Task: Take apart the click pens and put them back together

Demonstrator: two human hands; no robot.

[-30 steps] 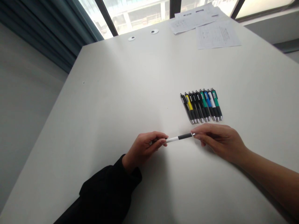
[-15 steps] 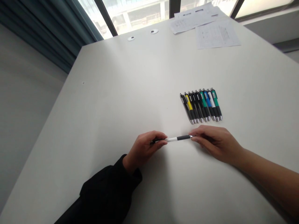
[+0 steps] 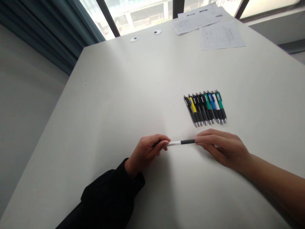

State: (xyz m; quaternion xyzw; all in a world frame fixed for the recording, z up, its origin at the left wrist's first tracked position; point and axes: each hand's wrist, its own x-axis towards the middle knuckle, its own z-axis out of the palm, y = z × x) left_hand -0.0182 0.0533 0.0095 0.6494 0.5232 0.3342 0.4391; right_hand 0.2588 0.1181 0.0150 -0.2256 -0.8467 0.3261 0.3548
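A pen (image 3: 175,143) with a white barrel and dark grip lies crosswise between my two hands, just above or on the white table (image 3: 133,95). My left hand (image 3: 147,151) is closed on its left end, thumb and fingers pinching the white barrel. At the other end, the fingers of my right hand (image 3: 220,144) are closed around the tip, which they hide. Beyond the right hand, a row of pens (image 3: 205,108) lies side by side; their barrels are black, yellow, green, blue and white, with dark grips and silver tips.
Printed papers (image 3: 221,35) lie at the far right edge by the window. Two white oval pieces with dark spots, one of them a cable-hole cover or similar (image 3: 157,32), sit near the far edge. A blue curtain (image 3: 59,28) hangs at the left.
My left thumb has shifted over the barrel, covering the pen's left end more. My right fingers have moved slightly and now cover the silver tip. The row of pens is unchanged.
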